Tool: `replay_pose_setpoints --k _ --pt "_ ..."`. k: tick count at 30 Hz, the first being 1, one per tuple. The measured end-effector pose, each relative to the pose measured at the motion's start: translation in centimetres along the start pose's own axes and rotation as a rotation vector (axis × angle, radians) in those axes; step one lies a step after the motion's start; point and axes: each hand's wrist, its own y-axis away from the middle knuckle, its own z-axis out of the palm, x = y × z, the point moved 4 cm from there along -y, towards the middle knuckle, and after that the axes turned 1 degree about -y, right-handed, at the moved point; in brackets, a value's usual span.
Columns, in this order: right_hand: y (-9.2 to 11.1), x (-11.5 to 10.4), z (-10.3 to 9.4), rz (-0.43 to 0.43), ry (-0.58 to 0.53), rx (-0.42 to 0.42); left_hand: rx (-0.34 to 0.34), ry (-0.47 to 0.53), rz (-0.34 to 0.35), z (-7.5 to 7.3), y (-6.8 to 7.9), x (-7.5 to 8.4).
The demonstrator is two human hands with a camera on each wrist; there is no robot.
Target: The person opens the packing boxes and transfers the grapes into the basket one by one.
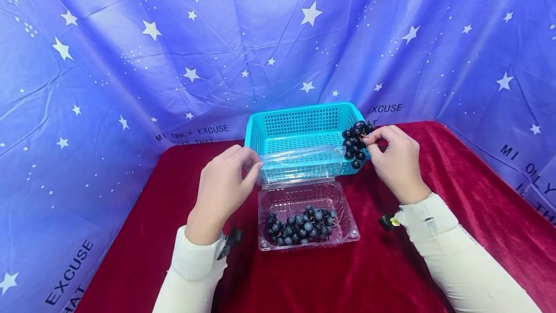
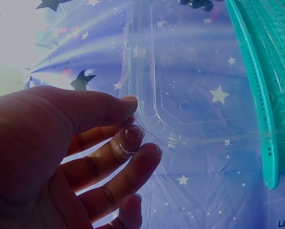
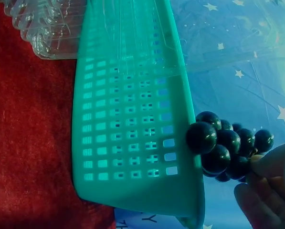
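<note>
White sleeves (image 1: 193,279) nearest. Our left hand (image 1: 226,182) pinches the clear clamshell lid (image 1: 299,161), probably flimsy; our right hand (image 1: 396,161) pinches the black grape bunch (image 1: 354,149) by its stem at the turquoise basket (image 1: 299,108)'s right end. Likely light, bruisable: we'd grip stem only.

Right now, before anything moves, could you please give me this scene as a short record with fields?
Left grip: pinches a corner of the lid
Right grip: pinches a bunch of dark grapes at its stem
Bunch position: at the basket's right end; contact with the rim unclear
Box: clear plastic, lid raised, more grapes inside
Basket: turquoise, behind the box, no grapes seen inside
Cloth: red
Backdrop: blue with white stars
</note>
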Motion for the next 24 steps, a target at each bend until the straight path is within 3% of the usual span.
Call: replay_pose_setpoints --k 10,24 --pt "0.4 1.1 0.5 0.072 0.069 -0.099 -0.003 0.001 0.0 0.0 0.1 0.0" --pt "0.6 1.3 0.7 0.082 0.078 -0.118 -0.003 -0.001 0.001 0.1 0.0 0.0"
